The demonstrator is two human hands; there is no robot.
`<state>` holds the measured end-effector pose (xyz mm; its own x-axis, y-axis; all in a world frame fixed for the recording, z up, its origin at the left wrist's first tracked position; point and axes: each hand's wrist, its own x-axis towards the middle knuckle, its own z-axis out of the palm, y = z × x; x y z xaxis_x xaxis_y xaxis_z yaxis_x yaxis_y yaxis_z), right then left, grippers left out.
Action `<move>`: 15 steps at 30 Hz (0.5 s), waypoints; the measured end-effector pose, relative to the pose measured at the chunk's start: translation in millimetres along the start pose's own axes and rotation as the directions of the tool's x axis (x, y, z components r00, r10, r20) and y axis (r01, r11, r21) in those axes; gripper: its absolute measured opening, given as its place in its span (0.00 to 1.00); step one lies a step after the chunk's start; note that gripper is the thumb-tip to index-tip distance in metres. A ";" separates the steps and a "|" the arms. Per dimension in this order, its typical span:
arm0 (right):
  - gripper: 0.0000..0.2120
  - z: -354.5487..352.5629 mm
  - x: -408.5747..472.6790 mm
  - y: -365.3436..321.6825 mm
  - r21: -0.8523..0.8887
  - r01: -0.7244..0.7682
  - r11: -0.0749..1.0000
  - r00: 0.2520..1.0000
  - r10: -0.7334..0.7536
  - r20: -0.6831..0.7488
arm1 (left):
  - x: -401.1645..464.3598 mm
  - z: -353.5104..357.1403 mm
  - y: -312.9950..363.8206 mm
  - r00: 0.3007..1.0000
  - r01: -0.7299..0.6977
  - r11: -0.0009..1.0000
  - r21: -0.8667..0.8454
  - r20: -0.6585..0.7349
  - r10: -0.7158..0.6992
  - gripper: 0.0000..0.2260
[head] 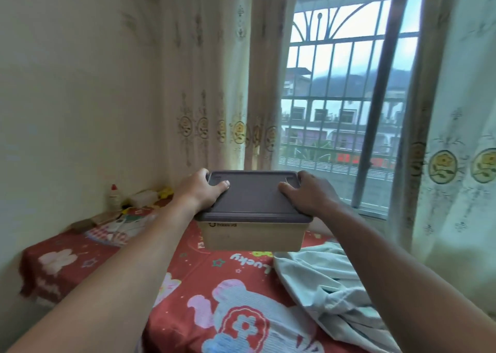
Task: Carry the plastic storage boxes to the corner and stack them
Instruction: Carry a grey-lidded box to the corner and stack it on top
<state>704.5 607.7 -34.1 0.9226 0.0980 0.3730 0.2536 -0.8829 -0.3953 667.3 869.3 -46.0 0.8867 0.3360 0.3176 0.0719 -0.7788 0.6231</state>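
A beige plastic storage box [252, 235] with a dark grey lid [255, 195] is held in the air above a bed. My left hand [198, 189] grips the lid's left edge, thumb lying on top. On the lid's right edge, my right hand [308, 191] grips the same way. The box is level, with a small dark logo on its near wall. No other storage box is in view.
The bed has a red cartoon cover [228, 299] with a crumpled pale sheet [335, 285] at the right. A low table under a red cloth [69, 258] by the left wall carries a bottle [114, 195] and small items. Curtains [209, 84] and a barred window [349, 97] stand ahead.
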 end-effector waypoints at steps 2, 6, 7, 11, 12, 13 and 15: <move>0.29 -13.7 -3.4 28.6 -0.022 -0.044 0.999 0.999 0.044 -0.010 | 2.0 23.3 23.7 0.998 -0.040 0.999 -0.013 0.040 0.041 0.33; 0.29 -41.4 -10.4 78.0 -0.041 -0.131 0.991 0.991 0.129 -0.043 | 6.8 65.4 71.0 0.987 -0.133 0.991 -0.015 0.084 0.134 0.33; 0.30 -46.1 -12.3 85.8 -0.048 -0.145 0.988 0.989 0.142 -0.048 | 7.2 72.3 78.8 0.985 -0.152 0.988 -0.021 0.083 0.153 0.32; 0.32 -70.4 -23.1 128.2 -0.082 -0.260 0.962 0.962 0.251 -0.102 | 11.0 111.0 123.4 0.956 -0.245 0.967 -0.073 0.147 0.253 0.30; 0.32 -75.7 -26.8 137.8 -0.084 -0.291 0.953 0.952 0.280 -0.121 | 11.8 121.6 134.0 0.946 -0.265 0.960 -0.094 0.166 0.278 0.30; 0.32 -79.7 -29.7 146.0 -0.085 -0.314 0.946 0.943 0.300 -0.142 | 12.1 130.0 143.3 0.937 -0.282 0.953 -0.109 0.180 0.298 0.30; 0.33 -88.8 -36.9 158.7 -0.096 -0.363 0.927 0.923 0.343 -0.172 | 13.8 147.3 160.3 0.918 -0.319 0.939 -0.128 0.205 0.340 0.29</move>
<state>684.9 423.1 -36.0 0.8890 -0.2917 0.3530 -0.1272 -0.8979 -0.4215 758.4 671.0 -47.0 0.9319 -0.0648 0.3569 -0.2739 -0.7705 0.5755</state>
